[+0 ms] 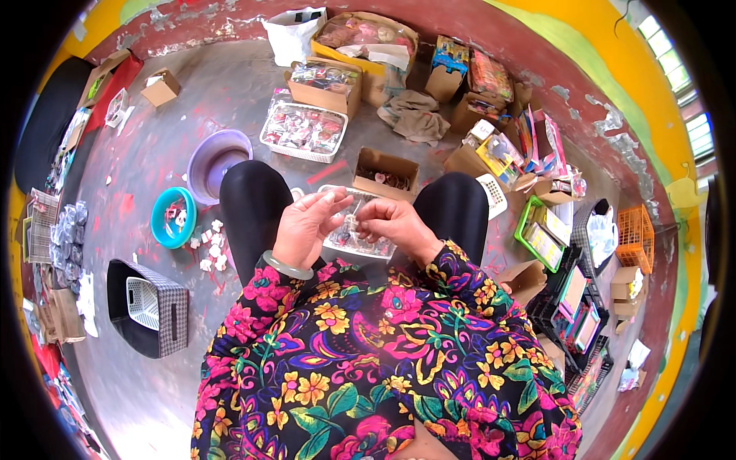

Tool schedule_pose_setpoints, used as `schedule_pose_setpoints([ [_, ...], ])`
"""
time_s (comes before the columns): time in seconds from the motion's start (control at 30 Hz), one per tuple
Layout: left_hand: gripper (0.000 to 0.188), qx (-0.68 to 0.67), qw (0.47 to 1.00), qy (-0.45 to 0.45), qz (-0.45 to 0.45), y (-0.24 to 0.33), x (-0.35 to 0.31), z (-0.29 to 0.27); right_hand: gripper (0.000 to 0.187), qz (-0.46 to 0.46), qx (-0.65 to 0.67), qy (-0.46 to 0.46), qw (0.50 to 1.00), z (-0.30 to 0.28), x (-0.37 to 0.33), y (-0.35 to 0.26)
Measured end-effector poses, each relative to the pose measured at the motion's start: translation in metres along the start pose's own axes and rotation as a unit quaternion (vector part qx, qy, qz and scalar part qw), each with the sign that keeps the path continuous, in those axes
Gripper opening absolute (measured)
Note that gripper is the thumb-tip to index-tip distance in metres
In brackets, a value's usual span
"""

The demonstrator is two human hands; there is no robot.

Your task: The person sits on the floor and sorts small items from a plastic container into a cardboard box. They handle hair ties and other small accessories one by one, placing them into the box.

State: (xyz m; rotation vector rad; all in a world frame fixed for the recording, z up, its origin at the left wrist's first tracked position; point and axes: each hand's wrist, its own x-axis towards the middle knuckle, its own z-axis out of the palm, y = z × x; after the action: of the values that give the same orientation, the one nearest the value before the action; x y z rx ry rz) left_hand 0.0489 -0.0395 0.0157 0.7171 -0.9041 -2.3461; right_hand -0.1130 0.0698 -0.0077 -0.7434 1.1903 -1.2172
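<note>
My left hand (pixel 304 228), with a pale bangle at the wrist, is raised over my lap. Its fingers are curled and the thumb meets the fingertips; anything between them is too small to name. My right hand (pixel 400 228) is beside it, fingers bent in a pinch, with a small pale, thin thing (pixel 351 222) at the fingertips whose kind I cannot make out. Below both hands, between my knees, lies a white basket (pixel 337 249) of small packaged items, partly hidden by the hands. Just beyond it sits an open cardboard box (pixel 386 185) holding dark small things.
To the left stand a purple tub (pixel 201 170), a teal basin (pixel 157 222) and a checked bin (pixel 172 314). Ahead is a white basket of packets (pixel 300 153) before cardboard boxes (pixel 349 96). On the right are a green tray (pixel 529 234), black crates (pixel 563 284) and an orange crate (pixel 636 234).
</note>
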Motion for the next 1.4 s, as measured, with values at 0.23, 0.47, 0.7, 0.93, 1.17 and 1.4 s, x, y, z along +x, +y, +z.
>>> schedule_pose_setpoints([
  [0.23, 0.021, 0.133, 0.990, -0.049, -0.003, 0.007, -0.003, -0.006, 0.030, -0.028, 0.006, 0.075, 0.997, -0.028, -0.006, -0.012],
  [0.47, 0.022, 0.324, 0.932, -0.149, -0.064, 0.003, -0.019, 0.011, 0.032, -0.065, -0.200, -0.028, 0.977, -0.006, -0.022, -0.066],
  [0.7, 0.022, 0.446, 0.877, -0.178, 0.015, -0.002, -0.017, 0.010, 0.012, -0.051, -0.259, -0.039, 0.964, 0.001, -0.027, -0.053],
  [0.93, 0.022, 0.357, 0.917, -0.173, -0.049, -0.009, -0.015, 0.004, 0.012, -0.039, -0.235, -0.021, 0.971, -0.001, -0.025, -0.041],
  [1.17, 0.022, 0.337, 0.923, -0.175, -0.065, -0.008, -0.015, 0.005, 0.013, -0.046, -0.222, 0.016, 0.974, 0.008, -0.027, -0.043],
  [1.4, 0.025, 0.267, 0.942, -0.174, -0.106, -0.006, -0.017, 0.008, 0.013, -0.037, -0.236, 0.038, 0.970, 0.011, -0.027, -0.043],
])
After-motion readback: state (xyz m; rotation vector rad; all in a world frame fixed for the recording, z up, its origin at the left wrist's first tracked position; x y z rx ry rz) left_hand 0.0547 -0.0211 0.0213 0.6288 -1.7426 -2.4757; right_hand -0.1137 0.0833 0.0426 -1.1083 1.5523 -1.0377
